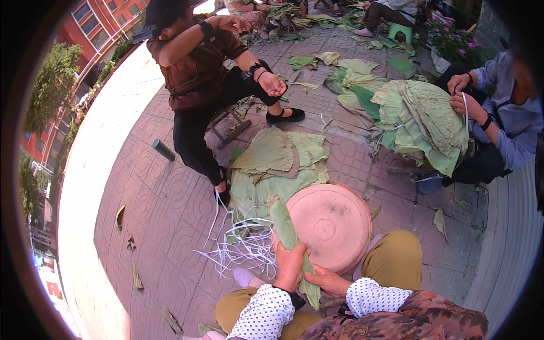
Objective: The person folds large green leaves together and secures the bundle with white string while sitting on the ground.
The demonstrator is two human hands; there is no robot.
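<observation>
A long, tightly rolled bundle of green leaves (285, 225) lies between my two hands, its dry brown end pointing away from me. My left hand (290, 264) grips it around the middle. Lower down, my right hand (330, 281) holds its near end, thumb against the leaf. Just beyond, a round pink basin or lid (326, 228) rests in front of my knees. To its left is a tangle of white plastic strips (242, 248). Behind both, large flat green leaves (276, 165) are piled on the paving.
A person in a dark cap (199, 63) sits beyond the leaf pile. At the right, another person (505, 110) handles a big leaf stack (425, 119) and a white strip. A short post (163, 150) stands at left. More seated people and scattered leaves are farther back.
</observation>
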